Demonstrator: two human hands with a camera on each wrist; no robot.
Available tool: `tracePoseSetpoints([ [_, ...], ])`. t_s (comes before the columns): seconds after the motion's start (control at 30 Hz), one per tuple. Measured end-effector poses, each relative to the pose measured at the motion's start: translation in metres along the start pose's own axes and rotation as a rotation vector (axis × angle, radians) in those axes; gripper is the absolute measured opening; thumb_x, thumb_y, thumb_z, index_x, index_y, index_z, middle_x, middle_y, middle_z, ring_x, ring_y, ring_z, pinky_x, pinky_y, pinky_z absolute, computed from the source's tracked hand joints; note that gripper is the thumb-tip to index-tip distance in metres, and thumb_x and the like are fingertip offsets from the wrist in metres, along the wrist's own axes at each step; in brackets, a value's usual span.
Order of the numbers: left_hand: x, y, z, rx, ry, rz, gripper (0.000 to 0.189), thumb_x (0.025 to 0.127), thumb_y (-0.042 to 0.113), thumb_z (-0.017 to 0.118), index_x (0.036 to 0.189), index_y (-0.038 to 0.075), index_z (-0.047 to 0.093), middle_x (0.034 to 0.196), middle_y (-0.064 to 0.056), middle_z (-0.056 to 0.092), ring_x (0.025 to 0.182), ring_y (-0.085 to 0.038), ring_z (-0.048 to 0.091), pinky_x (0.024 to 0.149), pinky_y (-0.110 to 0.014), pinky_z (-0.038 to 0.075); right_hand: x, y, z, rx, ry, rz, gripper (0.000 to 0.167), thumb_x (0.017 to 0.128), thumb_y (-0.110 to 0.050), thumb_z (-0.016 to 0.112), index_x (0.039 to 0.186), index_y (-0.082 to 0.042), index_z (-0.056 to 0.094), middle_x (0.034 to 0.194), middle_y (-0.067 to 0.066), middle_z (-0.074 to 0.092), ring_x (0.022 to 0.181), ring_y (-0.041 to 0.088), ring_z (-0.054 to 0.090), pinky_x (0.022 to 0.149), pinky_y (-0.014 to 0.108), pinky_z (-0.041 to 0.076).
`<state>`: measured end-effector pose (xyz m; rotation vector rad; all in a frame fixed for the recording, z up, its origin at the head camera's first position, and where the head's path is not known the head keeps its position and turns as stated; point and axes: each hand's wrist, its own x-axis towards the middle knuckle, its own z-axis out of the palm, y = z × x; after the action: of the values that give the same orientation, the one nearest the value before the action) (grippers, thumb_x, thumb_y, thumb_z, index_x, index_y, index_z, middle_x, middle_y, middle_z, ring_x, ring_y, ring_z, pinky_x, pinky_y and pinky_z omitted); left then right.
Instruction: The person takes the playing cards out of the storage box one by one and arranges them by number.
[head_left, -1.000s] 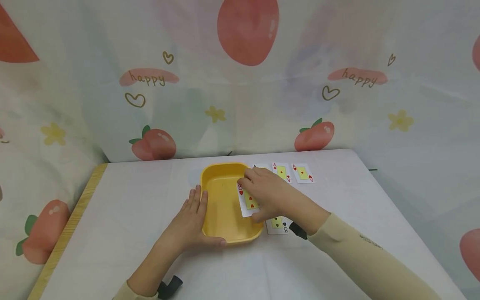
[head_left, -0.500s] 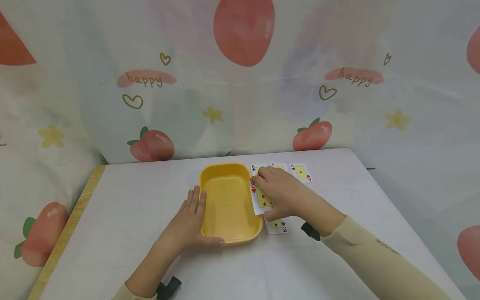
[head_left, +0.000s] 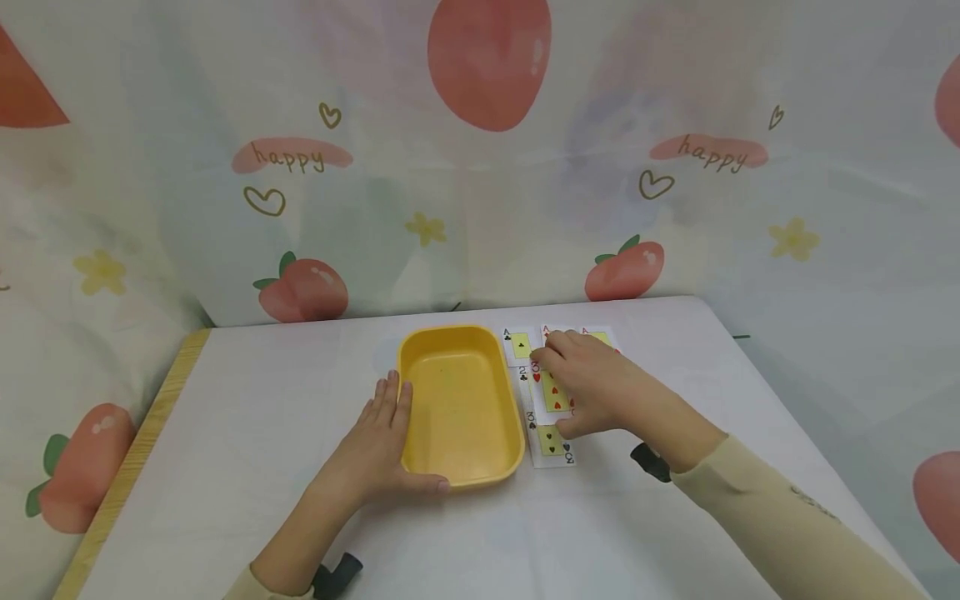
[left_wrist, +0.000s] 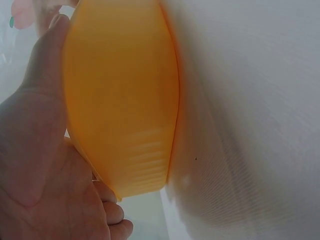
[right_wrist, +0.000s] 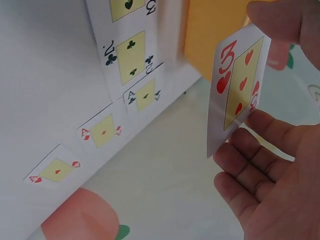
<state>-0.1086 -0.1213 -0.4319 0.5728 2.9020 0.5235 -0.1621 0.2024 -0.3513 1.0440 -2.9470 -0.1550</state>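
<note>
My right hand pinches a three of hearts card between thumb and fingertips, raised above the other cards to the right of the yellow tray. My left hand rests against the tray, its straight fingers along the left rim and the thumb at the near rim. Face up on the table lie an ace of clubs, an ace of diamonds and an ace of hearts in a row. A two of clubs and a three of spades lie nearer me, partly covered in the head view.
The table has a white cover, with a wooden edge showing at the left. A fruit-patterned cloth hangs behind and at the sides.
My right hand has carried the three of hearts rightward, from above the tray to above the cards beside it. The ace of clubs now shows fully. My left hand stays at the tray.
</note>
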Motion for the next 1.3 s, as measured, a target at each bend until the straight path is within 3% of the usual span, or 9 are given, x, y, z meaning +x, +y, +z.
tracePoseSetpoints([
  [0.17,0.0,0.001,0.0,0.009,-0.005,-0.003,0.148,0.058,0.092,0.064,0.159,0.0,0.007,0.166,-0.02,-0.007,0.154,-0.035,-0.001,0.123,-0.05,0.017,-0.009,0.009,0.005,0.017,-0.042,0.059,0.08,0.062,-0.045,0.082,0.131,-0.013,0.059,0.112,0.001,0.053,0.1,0.016,0.046,0.1,0.039,0.047],
  [0.4,0.0,0.002,0.0,0.018,-0.005,-0.01,0.147,0.059,0.09,0.066,0.159,-0.001,0.007,0.166,-0.021,-0.006,0.154,-0.036,0.0,0.123,-0.051,0.016,-0.019,0.022,0.016,0.062,-0.067,0.091,0.077,0.061,-0.043,0.082,0.128,-0.013,0.06,0.108,-0.002,0.054,0.095,0.014,0.046,0.083,0.032,0.047],
  [0.77,-0.002,0.002,0.004,0.016,-0.02,0.004,0.147,0.059,0.091,0.064,0.159,-0.001,0.008,0.166,-0.022,-0.005,0.154,-0.037,0.0,0.123,-0.051,0.017,-0.036,0.028,0.032,0.072,-0.124,0.158,0.079,0.06,-0.044,0.085,0.129,-0.014,0.061,0.111,0.0,0.055,0.098,0.016,0.048,0.083,0.033,0.051],
  [1.3,0.0,0.0,0.0,0.002,-0.006,0.005,0.146,0.06,0.089,0.065,0.158,-0.002,0.008,0.166,-0.023,-0.005,0.154,-0.038,0.001,0.123,-0.051,0.016,-0.048,0.03,0.055,0.109,-0.167,0.176,0.08,0.058,-0.042,0.088,0.128,-0.015,0.062,0.105,-0.003,0.053,0.091,0.014,0.047,0.078,0.031,0.049],
])
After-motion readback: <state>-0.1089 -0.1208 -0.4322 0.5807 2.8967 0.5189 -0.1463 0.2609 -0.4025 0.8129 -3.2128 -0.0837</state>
